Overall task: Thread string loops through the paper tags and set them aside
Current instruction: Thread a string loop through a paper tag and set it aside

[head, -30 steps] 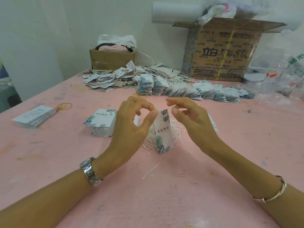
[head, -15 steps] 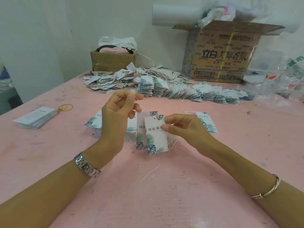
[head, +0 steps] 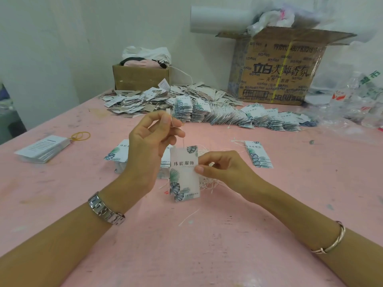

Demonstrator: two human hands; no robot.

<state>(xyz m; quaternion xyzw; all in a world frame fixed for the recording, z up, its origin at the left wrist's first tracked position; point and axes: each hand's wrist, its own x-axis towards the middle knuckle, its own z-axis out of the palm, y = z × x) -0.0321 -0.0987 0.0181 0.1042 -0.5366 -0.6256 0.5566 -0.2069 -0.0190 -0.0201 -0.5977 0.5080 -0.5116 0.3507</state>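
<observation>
Bottom of frame: your forearms come in over the pink desk [head: 186,255], steel watch [head: 105,210] on the left wrist, thin bangle [head: 331,243] on the right. One loose string [head: 189,216] lies on the desk between them. Centre: your right hand [head: 223,168] grip is a thumb-and-finger pinch on the right edge of a leaf-print paper tag [head: 184,172], held upright; can't tell if its bottom edge touches the desk. Your left hand [head: 151,141], up-left of the tag, has its grip pinched narrow on a white string loop [head: 182,139] that runs down from your fingertips to the tag's top edge. Can't tell if it's through the hole. Behind the right hand: a tangle of spare strings [head: 209,183]. Behind the left hand: a stack of matching tags [head: 118,154]. Right of centre: a few more tags [head: 258,154], flat. Mid left: a stack of white cards [head: 41,149], with a yellow rubber band [head: 81,136] beside it. Upper centre: a fanned row of tags [head: 238,119], with a loose tag heap [head: 141,100] behind it. At the wall: a small box [head: 141,76] at upper centre-left and a big printed carton [head: 277,69] at upper right.
</observation>
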